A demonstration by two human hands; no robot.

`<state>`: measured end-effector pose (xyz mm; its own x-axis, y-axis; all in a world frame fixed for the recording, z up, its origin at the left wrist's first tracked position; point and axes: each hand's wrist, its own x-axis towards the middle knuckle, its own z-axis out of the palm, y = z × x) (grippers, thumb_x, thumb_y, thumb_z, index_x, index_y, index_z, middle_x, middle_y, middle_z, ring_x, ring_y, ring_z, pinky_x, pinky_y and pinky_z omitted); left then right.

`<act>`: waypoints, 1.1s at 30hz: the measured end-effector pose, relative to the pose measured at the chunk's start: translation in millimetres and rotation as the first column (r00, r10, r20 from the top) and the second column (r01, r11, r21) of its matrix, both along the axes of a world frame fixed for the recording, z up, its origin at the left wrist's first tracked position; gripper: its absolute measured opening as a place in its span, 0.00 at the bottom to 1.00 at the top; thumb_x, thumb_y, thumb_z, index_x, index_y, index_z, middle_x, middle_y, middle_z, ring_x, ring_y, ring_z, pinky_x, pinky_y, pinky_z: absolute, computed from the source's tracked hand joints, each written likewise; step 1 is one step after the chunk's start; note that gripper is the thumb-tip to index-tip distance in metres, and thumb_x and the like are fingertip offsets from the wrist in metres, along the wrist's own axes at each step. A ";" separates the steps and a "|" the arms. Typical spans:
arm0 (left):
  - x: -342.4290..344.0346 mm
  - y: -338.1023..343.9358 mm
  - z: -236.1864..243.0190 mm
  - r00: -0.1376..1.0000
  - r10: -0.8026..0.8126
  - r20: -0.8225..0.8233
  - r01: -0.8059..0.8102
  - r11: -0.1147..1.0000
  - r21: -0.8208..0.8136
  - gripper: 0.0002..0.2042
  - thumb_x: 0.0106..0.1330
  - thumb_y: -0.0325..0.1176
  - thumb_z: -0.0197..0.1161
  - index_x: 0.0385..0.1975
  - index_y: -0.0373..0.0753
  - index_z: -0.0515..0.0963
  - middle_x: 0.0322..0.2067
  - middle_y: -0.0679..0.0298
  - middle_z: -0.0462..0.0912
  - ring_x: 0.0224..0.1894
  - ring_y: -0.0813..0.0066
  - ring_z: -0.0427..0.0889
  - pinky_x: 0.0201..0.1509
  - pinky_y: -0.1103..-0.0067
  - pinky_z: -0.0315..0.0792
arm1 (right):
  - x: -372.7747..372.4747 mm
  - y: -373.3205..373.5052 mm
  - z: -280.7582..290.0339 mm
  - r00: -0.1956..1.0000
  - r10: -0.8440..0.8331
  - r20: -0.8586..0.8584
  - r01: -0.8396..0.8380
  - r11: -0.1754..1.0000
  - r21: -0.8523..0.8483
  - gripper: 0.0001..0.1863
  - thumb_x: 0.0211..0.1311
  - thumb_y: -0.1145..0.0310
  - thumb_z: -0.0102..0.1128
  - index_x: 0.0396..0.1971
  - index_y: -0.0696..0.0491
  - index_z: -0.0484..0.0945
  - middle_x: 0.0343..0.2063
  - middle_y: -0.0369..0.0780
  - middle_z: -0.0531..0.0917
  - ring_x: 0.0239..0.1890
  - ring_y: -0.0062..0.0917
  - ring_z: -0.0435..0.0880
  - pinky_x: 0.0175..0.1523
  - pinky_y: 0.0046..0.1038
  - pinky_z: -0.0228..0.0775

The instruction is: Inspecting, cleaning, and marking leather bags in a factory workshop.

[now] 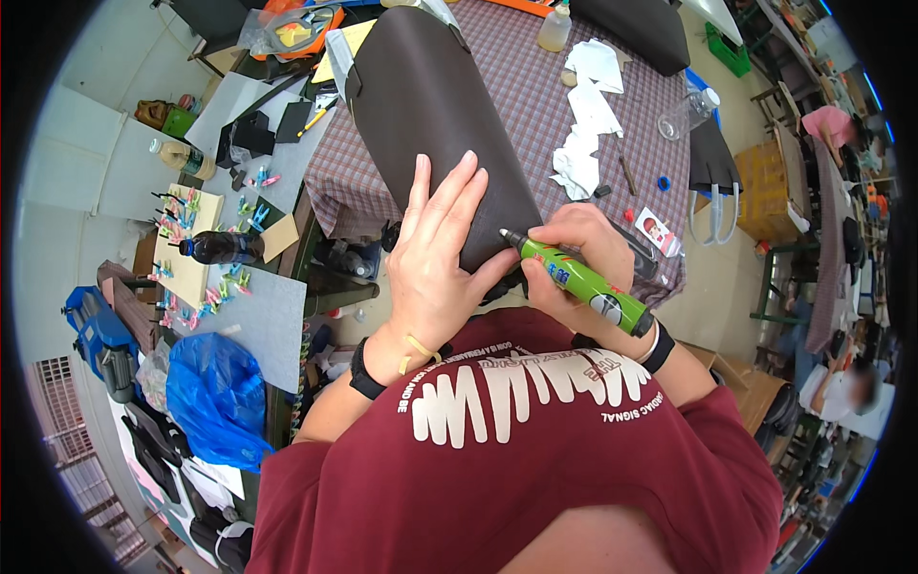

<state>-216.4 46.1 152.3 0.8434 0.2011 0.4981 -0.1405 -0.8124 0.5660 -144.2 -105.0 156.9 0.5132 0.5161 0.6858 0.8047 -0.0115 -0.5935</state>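
A dark brown leather-like bag body lies across the checked tablecloth, its near end close to my chest. My left hand rests flat on its near part, fingers stretched out and thumb pointing right. In my right hand is a thick green marker, gripped between thumb and fingers. The marker's uncapped tip points left at the bag body's near right edge, close to my left thumb. Whether the tip touches the surface I cannot tell.
Crumpled white cloth and a clear jar lie right of the bag body. Another dark bag stands at the far edge. On the left side table are a dark bottle, colourful clips and a blue plastic bag.
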 end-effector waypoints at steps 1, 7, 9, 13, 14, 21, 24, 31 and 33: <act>-0.2 0.1 -0.8 1.000 0.005 0.002 -0.005 1.000 -0.005 0.34 0.36 0.26 0.71 0.52 0.39 0.71 0.56 0.63 0.70 0.62 0.50 0.61 0.54 0.70 0.71 | 0.2 0.2 0.1 0.999 -0.019 -0.043 0.019 1.000 -0.002 0.15 0.35 0.75 0.66 0.28 0.52 0.74 0.20 0.34 0.77 0.23 0.29 0.76 0.35 0.29 0.68; -0.4 0.2 -3.0 1.000 -0.007 0.027 0.007 1.000 -0.005 0.35 0.35 0.25 0.71 0.52 0.39 0.71 0.56 0.63 0.70 0.62 0.49 0.62 0.54 0.70 0.71 | 1.6 2.4 4.8 0.998 -0.061 0.024 0.062 0.998 -0.019 0.14 0.36 0.75 0.66 0.27 0.52 0.75 0.18 0.34 0.76 0.20 0.27 0.75 0.35 0.27 0.68; -1.4 -0.1 -4.4 1.000 -0.015 0.025 0.015 1.000 -0.006 0.35 0.34 0.27 0.73 0.52 0.39 0.71 0.56 0.63 0.70 0.62 0.48 0.62 0.54 0.70 0.71 | -0.3 1.9 7.8 0.999 -0.001 0.054 0.004 0.999 -0.040 0.13 0.35 0.75 0.66 0.26 0.53 0.75 0.17 0.34 0.76 0.19 0.27 0.75 0.35 0.27 0.69; -0.9 0.7 -5.2 0.999 -0.020 0.042 0.021 1.000 -0.011 0.36 0.34 0.27 0.73 0.52 0.39 0.70 0.56 0.63 0.70 0.61 0.47 0.62 0.53 0.70 0.71 | 0.1 2.1 6.3 0.999 -0.029 0.036 0.030 0.999 -0.039 0.13 0.35 0.74 0.66 0.26 0.53 0.75 0.17 0.34 0.76 0.20 0.28 0.75 0.35 0.28 0.69; -0.5 0.8 -6.0 0.999 -0.023 0.047 0.024 1.000 -0.012 0.36 0.34 0.27 0.73 0.52 0.39 0.70 0.56 0.63 0.70 0.61 0.47 0.62 0.53 0.70 0.72 | -0.9 0.7 8.8 0.999 0.002 0.034 0.000 0.997 -0.077 0.13 0.35 0.74 0.66 0.26 0.53 0.75 0.18 0.34 0.76 0.21 0.28 0.75 0.35 0.28 0.69; -1.3 0.3 -6.3 0.998 -0.029 0.062 0.030 0.999 -0.014 0.37 0.34 0.27 0.73 0.52 0.39 0.70 0.56 0.63 0.70 0.61 0.46 0.62 0.52 0.70 0.72 | -0.1 0.3 8.1 0.996 -0.002 0.088 0.008 0.997 -0.070 0.14 0.35 0.75 0.66 0.27 0.53 0.75 0.18 0.36 0.76 0.21 0.29 0.75 0.33 0.28 0.69; -3.0 0.6 -7.7 0.998 -0.035 0.051 0.035 0.999 -0.004 0.37 0.34 0.27 0.73 0.52 0.39 0.70 0.56 0.63 0.70 0.61 0.46 0.63 0.52 0.70 0.72 | -0.5 -1.2 9.2 0.999 0.002 0.046 0.001 0.998 -0.064 0.15 0.35 0.77 0.66 0.28 0.54 0.75 0.18 0.36 0.76 0.21 0.29 0.75 0.31 0.26 0.68; -3.1 1.1 -6.4 0.999 -0.026 0.034 0.026 1.000 0.006 0.36 0.34 0.28 0.73 0.52 0.39 0.70 0.55 0.63 0.70 0.61 0.47 0.63 0.51 0.71 0.73 | -3.3 -1.5 8.4 0.998 -0.004 0.060 0.009 0.997 -0.082 0.13 0.36 0.74 0.66 0.27 0.54 0.76 0.19 0.36 0.76 0.20 0.29 0.74 0.33 0.29 0.69; -1.8 1.2 -5.8 0.998 -0.026 0.062 0.027 0.999 -0.019 0.36 0.34 0.28 0.73 0.51 0.39 0.70 0.55 0.63 0.70 0.61 0.47 0.63 0.51 0.71 0.73 | -2.5 -2.9 5.9 0.997 -0.057 0.042 0.060 0.996 -0.067 0.12 0.36 0.74 0.66 0.27 0.54 0.76 0.18 0.35 0.76 0.21 0.29 0.75 0.35 0.30 0.69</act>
<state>-218.1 47.3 146.5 0.8166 0.1896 0.5452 -0.1970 -0.7963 0.5719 -146.7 -107.8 162.8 0.5170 0.5324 0.6703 0.8244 -0.0988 -0.5573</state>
